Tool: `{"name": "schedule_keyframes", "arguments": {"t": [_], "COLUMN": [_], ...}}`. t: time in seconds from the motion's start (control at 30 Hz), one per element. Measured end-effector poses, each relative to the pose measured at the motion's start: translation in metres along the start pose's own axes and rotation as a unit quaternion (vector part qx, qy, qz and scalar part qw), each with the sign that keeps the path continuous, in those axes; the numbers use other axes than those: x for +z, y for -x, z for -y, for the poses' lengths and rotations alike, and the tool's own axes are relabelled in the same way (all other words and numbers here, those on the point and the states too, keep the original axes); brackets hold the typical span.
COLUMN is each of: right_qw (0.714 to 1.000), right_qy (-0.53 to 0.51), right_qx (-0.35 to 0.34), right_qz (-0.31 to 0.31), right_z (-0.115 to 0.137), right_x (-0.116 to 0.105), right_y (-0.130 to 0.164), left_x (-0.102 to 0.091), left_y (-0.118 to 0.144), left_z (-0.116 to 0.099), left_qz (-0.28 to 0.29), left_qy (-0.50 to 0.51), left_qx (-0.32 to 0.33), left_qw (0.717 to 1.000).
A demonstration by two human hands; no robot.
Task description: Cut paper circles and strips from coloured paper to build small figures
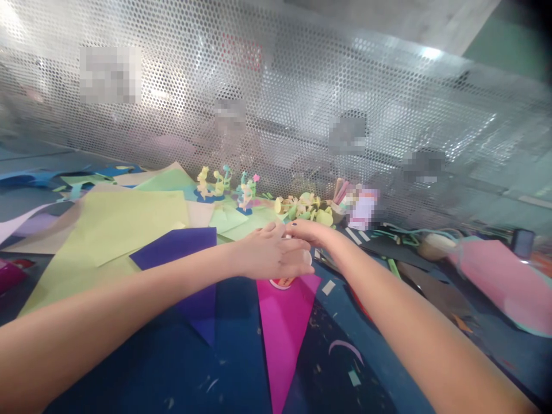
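Observation:
My left hand reaches in palm down, fingers bent over a white round thing with an orange-red label, most of which is hidden. It sits over the wide end of a magenta paper triangle on the dark blue table. Coming from the right, my right hand touches the far side of my left hand, its fingers bent together at the tips. Whatever it grips is hidden. Left of my hands lies a purple paper piece, partly under my left forearm.
Yellow-green paper sheets spread across the left. Small coloured figures and a heap of yellow cut-outs stand before a perforated metal screen. Scissors, a pink paper piece and scraps lie right. People are visible behind the screen.

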State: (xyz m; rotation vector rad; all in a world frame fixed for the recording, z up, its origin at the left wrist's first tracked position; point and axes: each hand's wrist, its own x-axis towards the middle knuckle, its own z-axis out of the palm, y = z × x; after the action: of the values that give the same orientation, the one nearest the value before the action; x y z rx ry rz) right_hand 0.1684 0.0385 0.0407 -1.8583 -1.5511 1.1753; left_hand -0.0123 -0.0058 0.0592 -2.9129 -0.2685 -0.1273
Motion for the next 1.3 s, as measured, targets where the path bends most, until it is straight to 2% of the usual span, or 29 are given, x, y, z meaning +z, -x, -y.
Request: {"name": "schedule_keyframes", "arguments": {"t": [0.1, 0.23, 0.37, 0.53, 0.83, 1.1, 1.3], "right_qw": [1.000, 0.999, 0.994, 0.977, 0.944, 0.934, 0.924], "right_qy": [-0.004, -0.024, -0.058, -0.089, -0.076, -0.100, -0.169], "right_qx": [0.016, 0.011, -0.025, -0.076, -0.148, -0.142, -0.147], "right_qz": [0.002, -0.029, -0.089, -0.176, -0.285, -0.311, -0.311], "right_z": [-0.011, -0.025, -0.036, -0.044, -0.056, -0.064, -0.067], "right_x": [-0.008, -0.014, -0.010, -0.001, 0.010, 0.015, 0.020], "right_y": [0.007, 0.027, 0.048, 0.066, 0.095, 0.102, 0.105], "left_x": [0.002, 0.006, 0.007, 0.002, 0.006, -0.010, -0.005], "left_y": [0.000, -0.003, -0.005, -0.006, -0.006, -0.009, -0.006], "left_z": [0.001, 0.000, -0.001, -0.004, -0.001, -0.009, -0.008], "left_qz": [-0.006, -0.026, -0.058, -0.057, -0.066, -0.047, -0.066], "left_qy": [-0.043, -0.067, -0.042, -0.015, -0.029, 0.096, 0.060], "left_qx": [0.007, 0.016, 0.007, -0.043, -0.004, -0.073, -0.050], "left_qw": [0.999, 0.997, 0.997, 0.997, 0.997, 0.992, 0.995]}}
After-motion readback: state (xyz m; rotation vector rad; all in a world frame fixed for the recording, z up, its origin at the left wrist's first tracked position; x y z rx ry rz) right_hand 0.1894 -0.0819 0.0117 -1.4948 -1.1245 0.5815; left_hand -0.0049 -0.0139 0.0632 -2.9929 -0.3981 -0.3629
